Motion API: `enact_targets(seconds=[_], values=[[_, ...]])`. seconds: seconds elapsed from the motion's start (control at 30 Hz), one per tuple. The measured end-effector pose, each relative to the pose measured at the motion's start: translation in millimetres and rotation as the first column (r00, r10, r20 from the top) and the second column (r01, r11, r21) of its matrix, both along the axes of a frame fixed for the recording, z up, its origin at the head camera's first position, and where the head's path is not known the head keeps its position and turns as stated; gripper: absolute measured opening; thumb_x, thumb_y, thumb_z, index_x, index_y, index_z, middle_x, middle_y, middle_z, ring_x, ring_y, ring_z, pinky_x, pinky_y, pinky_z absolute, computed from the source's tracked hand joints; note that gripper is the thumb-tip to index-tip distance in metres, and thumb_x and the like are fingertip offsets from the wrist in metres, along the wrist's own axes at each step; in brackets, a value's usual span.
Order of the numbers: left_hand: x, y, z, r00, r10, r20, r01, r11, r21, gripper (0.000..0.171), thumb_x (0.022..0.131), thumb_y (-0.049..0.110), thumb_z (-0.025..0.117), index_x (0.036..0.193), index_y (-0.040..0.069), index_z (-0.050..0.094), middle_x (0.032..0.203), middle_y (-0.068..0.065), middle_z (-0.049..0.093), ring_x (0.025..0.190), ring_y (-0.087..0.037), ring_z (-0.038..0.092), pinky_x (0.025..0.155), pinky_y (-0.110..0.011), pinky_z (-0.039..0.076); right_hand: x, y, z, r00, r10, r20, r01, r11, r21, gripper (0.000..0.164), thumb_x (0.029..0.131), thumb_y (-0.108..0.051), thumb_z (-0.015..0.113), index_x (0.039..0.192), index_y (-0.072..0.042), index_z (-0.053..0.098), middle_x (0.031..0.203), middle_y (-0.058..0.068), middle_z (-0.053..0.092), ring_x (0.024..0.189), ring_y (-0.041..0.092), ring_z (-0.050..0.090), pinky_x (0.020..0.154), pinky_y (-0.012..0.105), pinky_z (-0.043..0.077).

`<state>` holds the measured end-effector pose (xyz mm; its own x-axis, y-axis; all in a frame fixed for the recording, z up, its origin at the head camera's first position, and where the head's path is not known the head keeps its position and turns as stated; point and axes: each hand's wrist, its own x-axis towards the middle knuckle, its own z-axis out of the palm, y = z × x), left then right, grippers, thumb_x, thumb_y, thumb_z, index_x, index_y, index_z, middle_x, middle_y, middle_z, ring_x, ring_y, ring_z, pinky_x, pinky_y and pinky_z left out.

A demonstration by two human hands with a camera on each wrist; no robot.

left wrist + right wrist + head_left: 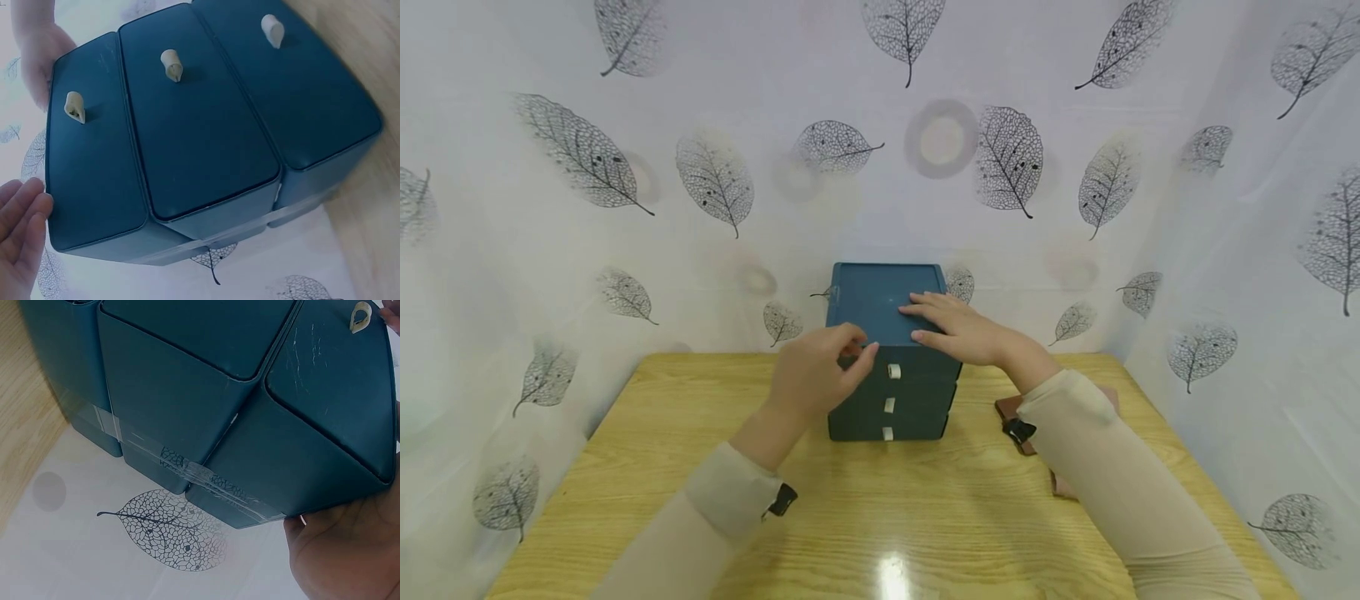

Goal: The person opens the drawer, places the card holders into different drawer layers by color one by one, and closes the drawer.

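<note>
A dark teal cabinet (868, 292) of three stacked drawers stands on the table, its front toward me. Each drawer has a small pale loop pull (171, 64) on its face. My right hand (964, 330) rests flat on the cabinet top near its right edge, fingers stretched out. At the top front edge is my left hand (814, 367), its fingers loosely bent and holding nothing. In the left wrist view its fingertips (39, 204) come right up to the top drawer's edge. Clear tape (187, 469) runs across the cabinet's side.
On the wooden table (700, 433), flat brown items (1011, 408) lie at the right, partly hidden under my right forearm. A pale sheet printed with leaves (805, 217) hangs behind and on both sides of the table.
</note>
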<state>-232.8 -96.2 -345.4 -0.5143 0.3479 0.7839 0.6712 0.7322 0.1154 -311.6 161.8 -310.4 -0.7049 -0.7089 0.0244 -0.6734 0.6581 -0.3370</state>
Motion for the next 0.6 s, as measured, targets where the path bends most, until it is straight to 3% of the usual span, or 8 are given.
enact_targets(seconds=[0.23,0.37,0.6], values=[[-4.2,-1,7.0,0.998,-0.033,-0.047,0.034,0.999,0.024,0.021,0.092,0.026,0.070,0.098,0.005,0.071,0.084,-0.005,0.074,0.071,-0.017,0.070,0.060,-0.030,0.058,0.1,0,0.2,1.000,-0.004,0.002,0.004,1.000,-0.001,0.060,0.107,-0.046,0.041,0.158,-0.016,0.033,0.166,0.011,0.015,0.153,0.034,0.005,0.121,0.059,0.002],[-8.2,-1,8.9,0.999,-0.019,-0.050,0.020,0.999,0.026,0.024,0.092,0.026,0.070,0.102,0.004,0.071,0.089,-0.006,0.074,0.077,-0.019,0.071,0.064,-0.032,0.059,-1.3,0,-1.4,1.000,0.002,0.000,-0.002,1.000,0.002,0.061,0.107,-0.047,0.040,0.158,-0.016,0.033,0.167,0.011,0.015,0.153,0.035,0.005,0.121,0.059,0.002],[-19.0,2,11.1,0.998,0.045,0.032,-0.044,0.999,-0.027,0.035,0.094,0.033,0.068,0.117,0.006,0.069,0.108,-0.008,0.073,0.095,-0.023,0.070,0.075,-0.036,0.060,-2.0,0,-1.0,1.000,0.004,0.003,-0.004,1.000,-0.004,0.060,0.107,-0.046,0.040,0.158,-0.016,0.033,0.166,0.011,0.016,0.153,0.034,0.006,0.122,0.058,0.002]])
